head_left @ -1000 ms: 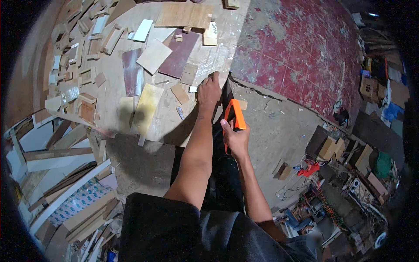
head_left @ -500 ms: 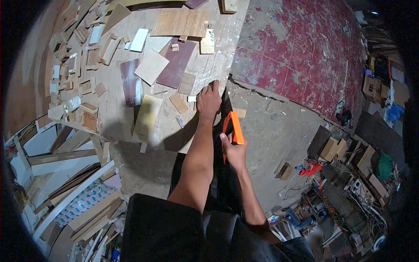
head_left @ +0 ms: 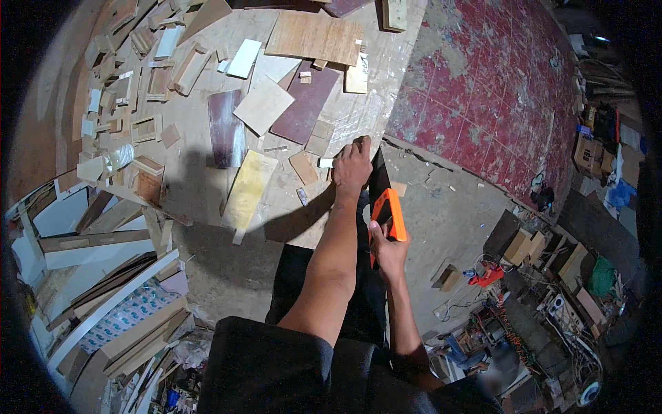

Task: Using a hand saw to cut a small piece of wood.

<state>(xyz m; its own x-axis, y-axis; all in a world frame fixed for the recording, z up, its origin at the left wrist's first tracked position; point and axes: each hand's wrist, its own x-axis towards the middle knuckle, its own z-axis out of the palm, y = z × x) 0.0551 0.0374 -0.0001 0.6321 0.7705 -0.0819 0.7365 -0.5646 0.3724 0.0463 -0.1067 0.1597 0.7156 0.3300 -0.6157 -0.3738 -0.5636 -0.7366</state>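
The left hand lies palm down at the near edge of the surface, fingers spread and pressing flat on a pale strip of wood that sits right at that edge; the hand is flat, gripping nothing. The right hand is clamped round the orange handle of a saw; its dark blade runs up from the handle toward the left hand and meets the surface edge just beside the left fingers; whether the teeth are in the wood cannot be told.

Offcuts cover the surface; a yellow board lies left of the left hand, near but apart; a dark brown panel lies above it; a pale square piece overlaps a maroon panel; a large tan board lies at the far side; small blocks crowd the left rim.

Right of the surface lies a red tiled floor, worn and patchy; nearer is bare grey concrete with scattered chips; a red tool lies on it near a tangle of cables; boxes and clutter fill the right edge; white planks lean at lower left.
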